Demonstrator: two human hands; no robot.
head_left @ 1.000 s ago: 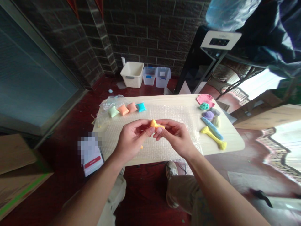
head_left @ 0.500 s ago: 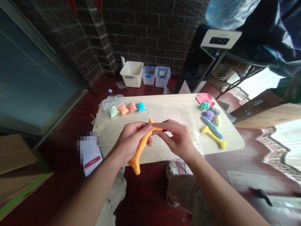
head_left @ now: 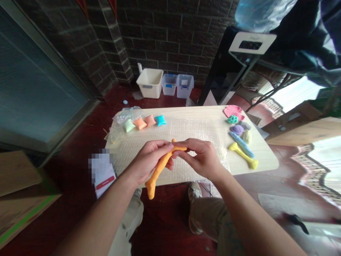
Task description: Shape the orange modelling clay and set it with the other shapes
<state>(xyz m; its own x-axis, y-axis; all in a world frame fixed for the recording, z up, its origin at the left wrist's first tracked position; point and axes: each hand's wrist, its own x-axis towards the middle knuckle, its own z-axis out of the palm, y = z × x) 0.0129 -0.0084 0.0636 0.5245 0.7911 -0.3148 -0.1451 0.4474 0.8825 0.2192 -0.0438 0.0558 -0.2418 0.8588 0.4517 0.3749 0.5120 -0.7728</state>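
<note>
An orange piece of modelling clay (head_left: 159, 169), long with a forked far end and a knobbed near end, is held up above the near edge of the table. My left hand (head_left: 150, 160) is closed around its upper shaft, thumb on top. The fingers of my right hand (head_left: 199, 154) pinch the right prong of the fork. Part of the clay is hidden behind the fingers. Under both hands lies a sheet of bubble wrap (head_left: 197, 128) on the pale wooden table (head_left: 262, 156).
Several small clay packets (head_left: 140, 123) lie at the table's back left beside clear plastic bags (head_left: 125, 115). On the right are a yellow bone-shaped clay piece (head_left: 243, 155), a blue clay roll (head_left: 242, 144), a purple lump (head_left: 236, 129) and a pink piece (head_left: 233, 112). Bins (head_left: 150, 83) stand beyond.
Both hands and the orange clay have shifted slightly down in view. The clay's knobbed lower end has turned a little, and my right fingers have moved slightly over the fork.
</note>
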